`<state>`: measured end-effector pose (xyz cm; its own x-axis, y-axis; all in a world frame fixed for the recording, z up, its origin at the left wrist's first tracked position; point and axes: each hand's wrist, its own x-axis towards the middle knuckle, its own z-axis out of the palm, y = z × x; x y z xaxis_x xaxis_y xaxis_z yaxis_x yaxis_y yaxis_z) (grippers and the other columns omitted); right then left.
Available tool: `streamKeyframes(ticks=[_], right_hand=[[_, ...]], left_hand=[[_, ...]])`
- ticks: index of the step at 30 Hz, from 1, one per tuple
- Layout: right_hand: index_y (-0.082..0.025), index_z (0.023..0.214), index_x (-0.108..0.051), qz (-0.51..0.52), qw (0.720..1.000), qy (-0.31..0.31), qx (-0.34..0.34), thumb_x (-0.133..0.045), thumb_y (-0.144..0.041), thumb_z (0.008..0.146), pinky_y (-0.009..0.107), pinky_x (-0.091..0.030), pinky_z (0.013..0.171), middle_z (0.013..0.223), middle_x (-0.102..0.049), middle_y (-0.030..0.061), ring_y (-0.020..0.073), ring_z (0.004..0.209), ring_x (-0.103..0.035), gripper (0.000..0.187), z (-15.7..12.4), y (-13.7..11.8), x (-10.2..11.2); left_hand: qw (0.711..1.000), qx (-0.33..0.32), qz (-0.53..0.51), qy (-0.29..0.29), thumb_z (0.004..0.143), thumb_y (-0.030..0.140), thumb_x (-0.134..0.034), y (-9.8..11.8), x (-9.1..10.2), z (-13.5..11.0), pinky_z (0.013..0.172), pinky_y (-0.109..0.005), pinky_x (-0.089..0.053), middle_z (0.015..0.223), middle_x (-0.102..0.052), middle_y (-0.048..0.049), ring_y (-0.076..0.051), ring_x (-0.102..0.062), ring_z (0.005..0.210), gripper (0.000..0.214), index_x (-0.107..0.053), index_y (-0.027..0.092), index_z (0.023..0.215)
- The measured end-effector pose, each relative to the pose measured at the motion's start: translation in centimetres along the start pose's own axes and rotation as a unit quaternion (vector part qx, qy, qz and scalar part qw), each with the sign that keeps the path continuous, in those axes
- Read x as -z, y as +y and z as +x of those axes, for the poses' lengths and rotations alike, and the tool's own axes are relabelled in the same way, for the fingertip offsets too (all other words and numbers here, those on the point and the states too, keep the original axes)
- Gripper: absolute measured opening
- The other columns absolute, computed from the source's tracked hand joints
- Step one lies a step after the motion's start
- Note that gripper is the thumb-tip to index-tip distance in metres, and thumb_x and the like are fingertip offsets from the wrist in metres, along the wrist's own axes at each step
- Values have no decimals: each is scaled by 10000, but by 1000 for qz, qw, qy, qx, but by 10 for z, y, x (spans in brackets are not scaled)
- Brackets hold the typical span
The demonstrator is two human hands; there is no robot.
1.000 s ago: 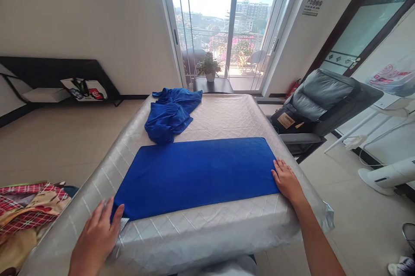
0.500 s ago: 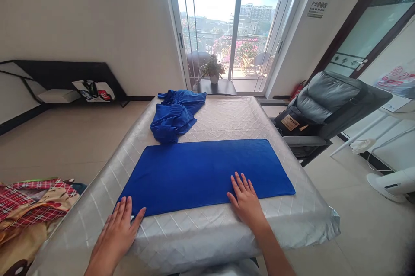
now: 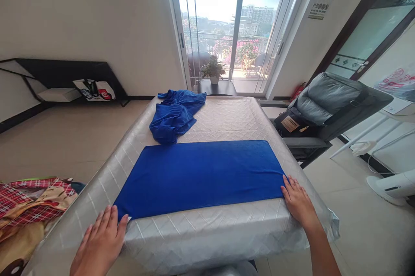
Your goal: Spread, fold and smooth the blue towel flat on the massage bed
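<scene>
A blue cloth (image 3: 204, 176) lies flat in a long rectangle across the near half of the table. At its near left corner my left hand (image 3: 102, 235) rests with fingers stretched out, the fingertips at the corner beside a small white tag (image 3: 129, 219). My right hand (image 3: 298, 200) lies open over the near right corner, fingers flat on the cloth and table cover; that corner is hidden under it. Faint creases run through the cloth near the right hand. Beyond the far left edge, a crumpled blue cloth (image 3: 177, 116) sits in a heap.
A silvery quilted cover (image 3: 233, 116) drapes the table. To the right stands a grey recliner (image 3: 330, 98) holding a black bag (image 3: 293, 122). Red plaid and tan fabric (image 3: 35, 207) is at the lower left. Past the table's far edge, a potted plant (image 3: 214, 70) stands on a chair.
My right hand has slid from the middle of the cloth's near edge to its near right corner. My left hand has shifted slightly left and nearer to me.
</scene>
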<state>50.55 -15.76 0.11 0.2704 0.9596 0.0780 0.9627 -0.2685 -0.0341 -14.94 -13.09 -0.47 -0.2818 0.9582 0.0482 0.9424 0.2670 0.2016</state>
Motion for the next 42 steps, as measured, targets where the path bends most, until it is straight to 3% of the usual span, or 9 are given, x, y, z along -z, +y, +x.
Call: streamKeyframes(ticks=[3,6,11,15,19,24,28,33,42], right_hand=[[-89,1558,-481,4,999,31,-11,-120,-471,1034,555,-274,1233,1643,-368,137,340,1532,-310,742,-1,-23,11],[-133,1600,-422,46,998,47,14,-130,-478,1058,514,-252,1253,1658,-341,110,297,1552,-272,706,2,-84,26],[-204,1656,-291,121,971,8,208,-229,-490,1086,504,-208,1271,1675,-293,64,258,1571,-221,641,2,-201,34],[-184,1651,-284,132,962,-43,236,-256,-575,1073,516,-179,1279,1684,-242,67,267,1575,-203,699,-5,-229,26],[-188,1659,-247,92,979,-82,162,-190,-619,1063,506,-147,1287,1700,-193,41,257,1583,-168,737,-4,-189,21],[-172,1666,-225,29,997,-67,18,-160,-576,1065,500,-108,1290,1710,-206,44,248,1591,-123,727,5,-98,19],[-83,1653,-248,-16,997,-60,-47,-136,-516,1058,489,-159,1278,1703,-225,87,268,1573,-201,744,11,-43,14],[-53,1640,-277,-33,997,-47,-44,-86,-459,1055,476,-181,1270,1696,-247,105,252,1565,-230,737,15,-26,9],[-60,1633,-304,-59,996,-53,-51,-105,-418,1058,477,-218,1262,1689,-265,85,250,1554,-264,705,15,-32,15]], left_hand=[[998,-63,-14,23,938,523,-231,23,-1,8,1239,-554,-274,1612,-374,-258,-374,-322,1526,848,-425,-67,1516],[976,-216,-38,-4,1017,544,-214,78,-2,15,1257,-502,-280,1648,-349,-175,-305,-303,1544,776,-393,34,1573],[885,-462,-49,-34,1070,553,-335,184,-12,12,1255,-456,-310,1669,-330,-78,-251,-327,1537,668,-265,222,1646],[848,-528,-32,-38,1071,567,-344,212,-22,7,1262,-456,-286,1679,-301,-60,-245,-311,1544,690,-174,249,1659],[880,-473,1,-46,1065,587,-325,169,-28,14,1269,-448,-250,1697,-256,-25,-233,-278,1557,701,-121,282,1662],[957,-284,59,19,1025,611,-257,55,-36,28,1250,-537,-220,1698,-250,-118,-316,-220,1571,771,-252,154,1646],[953,-288,86,18,981,465,-255,-10,-36,34,1216,-577,-244,1671,-323,-139,-361,-150,1581,680,-516,153,1527],[957,-280,76,-9,954,493,-302,-18,-27,39,1169,-545,-335,1628,-414,-113,-336,-292,1536,672,-504,218,1533],[981,-184,54,-11,923,497,-289,-33,7,8,1082,-543,-428,1481,-572,-192,-378,-486,1400,753,-462,126,1555]])
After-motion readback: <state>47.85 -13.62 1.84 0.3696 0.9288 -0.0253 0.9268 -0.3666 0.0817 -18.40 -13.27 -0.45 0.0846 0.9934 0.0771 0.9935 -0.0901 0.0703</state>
